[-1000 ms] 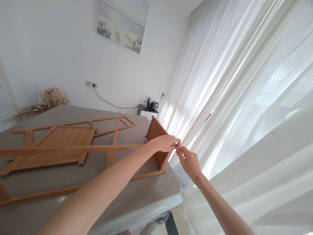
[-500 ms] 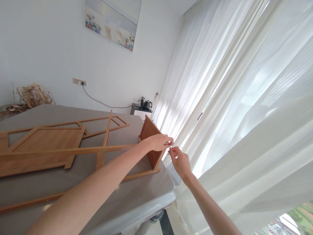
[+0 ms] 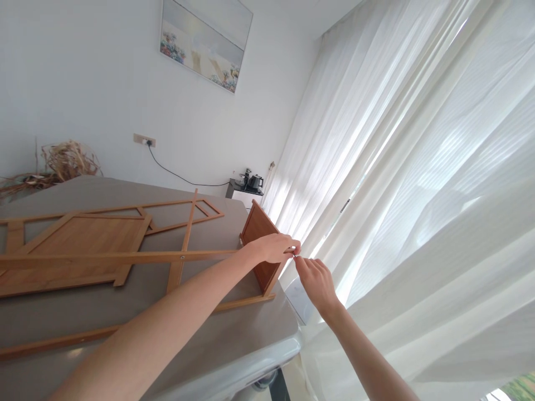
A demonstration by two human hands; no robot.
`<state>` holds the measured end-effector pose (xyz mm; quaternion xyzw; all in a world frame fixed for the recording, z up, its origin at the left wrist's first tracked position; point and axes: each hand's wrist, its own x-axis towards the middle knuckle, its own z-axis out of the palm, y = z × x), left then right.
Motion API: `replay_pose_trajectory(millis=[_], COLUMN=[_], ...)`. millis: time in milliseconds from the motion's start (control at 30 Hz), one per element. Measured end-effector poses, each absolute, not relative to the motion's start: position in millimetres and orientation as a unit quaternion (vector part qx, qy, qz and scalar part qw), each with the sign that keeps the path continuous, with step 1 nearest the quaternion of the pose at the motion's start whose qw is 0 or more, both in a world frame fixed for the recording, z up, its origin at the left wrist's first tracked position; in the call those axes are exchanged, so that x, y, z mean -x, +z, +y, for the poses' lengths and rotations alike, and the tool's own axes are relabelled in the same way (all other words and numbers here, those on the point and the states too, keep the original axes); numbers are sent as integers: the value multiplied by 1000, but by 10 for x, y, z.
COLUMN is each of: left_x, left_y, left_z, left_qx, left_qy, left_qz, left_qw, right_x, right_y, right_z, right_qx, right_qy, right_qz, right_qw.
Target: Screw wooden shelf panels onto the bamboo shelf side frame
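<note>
Near the right end of the table, a partly joined wooden frame has a long rail (image 3: 142, 257) and an upright end panel (image 3: 262, 234). My left hand (image 3: 273, 248) lies over the end of that rail where it meets the panel, its fingers curled closed around the end. Just to the right, my right hand (image 3: 316, 281) is closed in a pinch at the outer side of the same corner. A tiny bright metal bit shows between the two hands, but its kind is too small to tell. Both hands' fingertips nearly touch.
A loose wooden panel (image 3: 90, 239) and a thin wooden frame (image 3: 209, 208) lie on the grey table (image 3: 234, 340). A lower rail (image 3: 54, 344) runs along the near side. White curtains (image 3: 401, 234) hang close on the right. A black kettle (image 3: 256, 182) stands on a side stand beyond.
My right hand has turned over, its back now facing up and its fingers closer to the corner. My left hand stays on the rail end. The view has shifted slightly.
</note>
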<state>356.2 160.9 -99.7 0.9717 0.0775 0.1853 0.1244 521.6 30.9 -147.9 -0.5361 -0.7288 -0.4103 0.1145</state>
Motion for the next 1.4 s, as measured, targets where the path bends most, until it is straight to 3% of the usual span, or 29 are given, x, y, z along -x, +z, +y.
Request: replay_pose_trajectory(millis=[767,1133,1400], left_x=[-3509,-3507,-3521], left_y=[-915,-908,-937], left_z=[1528,1519,1547], left_qx=[-972,-970,-971], left_qy=[163,167,171], left_qz=[107,111,101], left_qw=[134,139,129], right_x=[-5246,-5275,-5285], right_y=[-1265,-1381,-1377], right_z=[300,316,306], right_qx=[437,513,482], right_qy=[-502,-401,-430], right_qz=[-746,-750,-756], right_qw=[19,120,108])
